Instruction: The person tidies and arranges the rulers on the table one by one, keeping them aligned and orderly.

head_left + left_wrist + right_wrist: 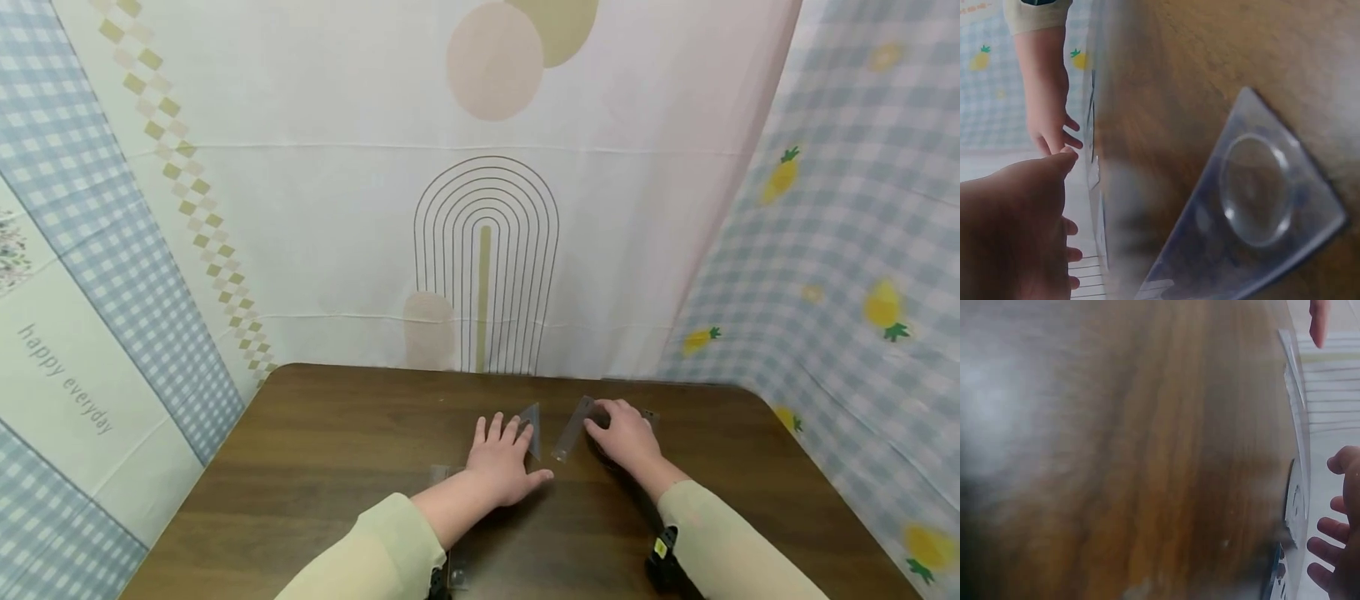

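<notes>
Clear ruler (pixel 573 430) lies on brown table (pixel 337 433) before patterned cloth (pixel 337 208), left fingers (pixel 495 427) and right fingers (pixel 1324 551) apart.

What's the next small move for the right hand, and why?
Probably ease the right hand left and pinch the clear ruler: the ruler lies just beside its thumb, and that hand appears to hold nothing. The left hand, fingers spread near the clear set square, seems unloaded too.
</notes>
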Tool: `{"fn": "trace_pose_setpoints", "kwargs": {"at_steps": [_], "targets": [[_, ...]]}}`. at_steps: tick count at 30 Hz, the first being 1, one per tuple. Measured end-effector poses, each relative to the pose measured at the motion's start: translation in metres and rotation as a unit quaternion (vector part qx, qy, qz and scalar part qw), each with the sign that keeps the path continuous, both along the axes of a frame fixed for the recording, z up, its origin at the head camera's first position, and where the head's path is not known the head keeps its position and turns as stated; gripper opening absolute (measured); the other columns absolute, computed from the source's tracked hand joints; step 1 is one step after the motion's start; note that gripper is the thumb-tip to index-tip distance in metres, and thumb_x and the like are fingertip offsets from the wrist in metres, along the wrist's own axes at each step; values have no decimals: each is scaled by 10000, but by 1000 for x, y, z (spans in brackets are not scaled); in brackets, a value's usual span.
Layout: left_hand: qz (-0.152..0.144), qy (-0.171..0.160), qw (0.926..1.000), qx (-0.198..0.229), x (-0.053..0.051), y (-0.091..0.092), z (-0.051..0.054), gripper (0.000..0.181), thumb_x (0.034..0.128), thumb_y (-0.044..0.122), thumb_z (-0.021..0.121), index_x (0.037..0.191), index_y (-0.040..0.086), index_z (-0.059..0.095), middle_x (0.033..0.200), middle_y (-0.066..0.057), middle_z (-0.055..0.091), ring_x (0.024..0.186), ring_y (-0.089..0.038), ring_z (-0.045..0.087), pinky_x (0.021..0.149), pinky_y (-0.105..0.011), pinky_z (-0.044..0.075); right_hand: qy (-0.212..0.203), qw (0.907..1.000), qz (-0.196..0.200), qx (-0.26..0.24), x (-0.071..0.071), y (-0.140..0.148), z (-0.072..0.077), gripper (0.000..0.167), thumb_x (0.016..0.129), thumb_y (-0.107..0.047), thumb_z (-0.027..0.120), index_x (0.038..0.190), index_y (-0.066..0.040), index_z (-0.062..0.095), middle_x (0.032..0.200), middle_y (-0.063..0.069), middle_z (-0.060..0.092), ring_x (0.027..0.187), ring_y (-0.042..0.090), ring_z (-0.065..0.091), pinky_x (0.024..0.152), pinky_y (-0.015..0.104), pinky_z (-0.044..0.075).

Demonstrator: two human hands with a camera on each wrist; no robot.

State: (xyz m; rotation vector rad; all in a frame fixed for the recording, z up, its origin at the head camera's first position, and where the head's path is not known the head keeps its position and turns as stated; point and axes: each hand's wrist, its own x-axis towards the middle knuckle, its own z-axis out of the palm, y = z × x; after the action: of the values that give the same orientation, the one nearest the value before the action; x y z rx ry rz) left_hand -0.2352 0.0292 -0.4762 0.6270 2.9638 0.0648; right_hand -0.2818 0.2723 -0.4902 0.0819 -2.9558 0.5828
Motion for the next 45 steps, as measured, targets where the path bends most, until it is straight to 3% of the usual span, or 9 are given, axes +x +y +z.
{"fn": "trace_pose_setpoints", "kwargs": {"at_steps": [8, 22, 36, 45], "targets": [[75, 123, 9998, -135, -6, 5, -2, 836, 914, 771, 355, 1576, 263, 302, 1625, -26, 260, 1505, -326, 147, 1185, -563, 94, -150, 9998, 1, 133, -17, -2, -5, 521, 970, -352, 616, 1370, -22, 564, 1361, 242, 532, 1256, 446, 483, 1022, 648, 339], [-51, 50, 9987, -502, -18, 25, -10, 798, 904, 784, 343, 1567, 343, 300, 1634, -24, 231, 1511, -324, 114, 1187, -555, 81, -326, 9988, -150, 330, -33, 6, -6, 535, 980, -376, 589, 1374, -14, 556, 1361, 252, 517, 1258, 460, 463, 1030, 650, 326], [-70, 21, 9955, -942, -25, 38, -14, 728, 919, 769, 300, 1559, 427, 250, 1651, 27, 165, 1520, -297, 70, 1194, -541, 54, -503, 9970, -206, 544, -37, 3, -9, 577, 978, -392, 586, 1372, 28, 551, 1390, 281, 483, 1272, 479, 429, 1015, 655, 339], [-150, 218, 9923, -1207, -25, 42, -13, 689, 945, 739, 270, 1562, 436, 227, 1654, 36, 155, 1521, -291, 65, 1196, -532, 71, -518, 9967, -169, 604, -37, 4, -9, 568, 978, -381, 591, 1371, 27, 551, 1389, 278, 478, 1264, 476, 430, 991, 662, 352]]}}
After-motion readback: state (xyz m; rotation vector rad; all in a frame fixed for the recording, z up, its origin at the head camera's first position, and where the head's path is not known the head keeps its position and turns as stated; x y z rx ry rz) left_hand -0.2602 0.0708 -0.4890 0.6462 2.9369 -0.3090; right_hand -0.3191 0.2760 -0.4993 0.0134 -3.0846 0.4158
